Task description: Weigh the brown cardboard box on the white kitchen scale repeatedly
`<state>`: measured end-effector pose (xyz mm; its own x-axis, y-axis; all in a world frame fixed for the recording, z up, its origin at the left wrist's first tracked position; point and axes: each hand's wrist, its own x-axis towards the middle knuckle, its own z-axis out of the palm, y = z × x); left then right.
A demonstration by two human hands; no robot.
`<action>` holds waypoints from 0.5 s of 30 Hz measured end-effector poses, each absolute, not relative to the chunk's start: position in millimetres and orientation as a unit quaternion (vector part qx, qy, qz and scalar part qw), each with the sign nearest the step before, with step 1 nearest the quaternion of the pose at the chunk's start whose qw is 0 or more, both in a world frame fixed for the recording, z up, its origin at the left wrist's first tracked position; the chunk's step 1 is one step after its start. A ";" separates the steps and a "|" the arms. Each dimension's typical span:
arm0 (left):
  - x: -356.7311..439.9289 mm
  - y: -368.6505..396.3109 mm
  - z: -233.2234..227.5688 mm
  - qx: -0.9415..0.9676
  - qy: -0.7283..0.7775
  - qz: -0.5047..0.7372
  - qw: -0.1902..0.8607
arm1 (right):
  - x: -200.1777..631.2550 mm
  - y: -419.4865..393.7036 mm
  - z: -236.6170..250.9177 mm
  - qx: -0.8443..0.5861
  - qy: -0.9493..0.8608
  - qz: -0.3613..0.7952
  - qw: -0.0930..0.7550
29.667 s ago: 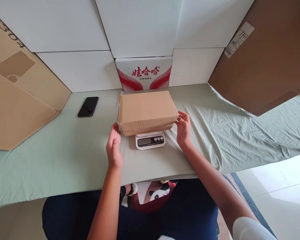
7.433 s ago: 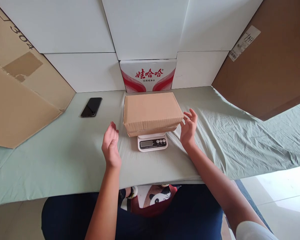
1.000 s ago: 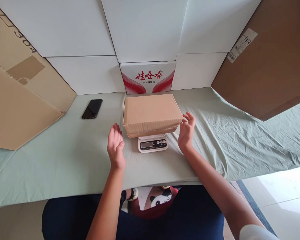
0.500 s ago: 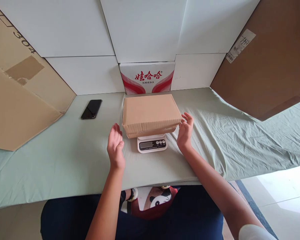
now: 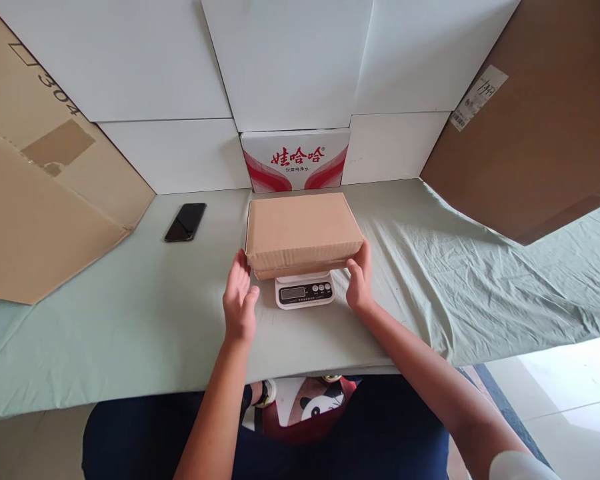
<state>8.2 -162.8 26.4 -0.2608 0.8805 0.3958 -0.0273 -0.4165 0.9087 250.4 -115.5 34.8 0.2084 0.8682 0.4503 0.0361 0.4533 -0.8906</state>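
While the closed cardboard box [image 5: 303, 231] sits on the small scale [image 5: 304, 291] on the worktop [image 5: 130, 313], it looks stiff and probably light. Left hand [image 5: 240, 298] and right hand [image 5: 360, 280] flank its short ends, fingers straight and together, the best place to clamp.

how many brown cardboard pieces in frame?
3. A closed box sits on the scale between both hands; a big flattened sheet leans at far left; a darker one leans at far right. The white boards behind might hide more.
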 end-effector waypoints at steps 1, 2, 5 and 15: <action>8.8 -162.7 26.6 0.509 0.423 0.669 0.340 | 247.4 -118.6 35.6 -0.414 -0.555 0.313 0.650; 9.4 -162.7 26.7 0.511 0.424 0.665 0.341 | 244.5 -121.6 36.5 -0.415 -0.561 0.310 0.646; 11.3 -162.7 25.5 0.519 0.436 0.650 0.344 | 237.0 -129.7 39.1 -0.433 -0.560 0.298 0.640; 15.4 -150.5 37.9 0.546 0.431 0.634 0.338 | 241.0 -115.6 48.2 -0.430 -0.548 0.308 0.648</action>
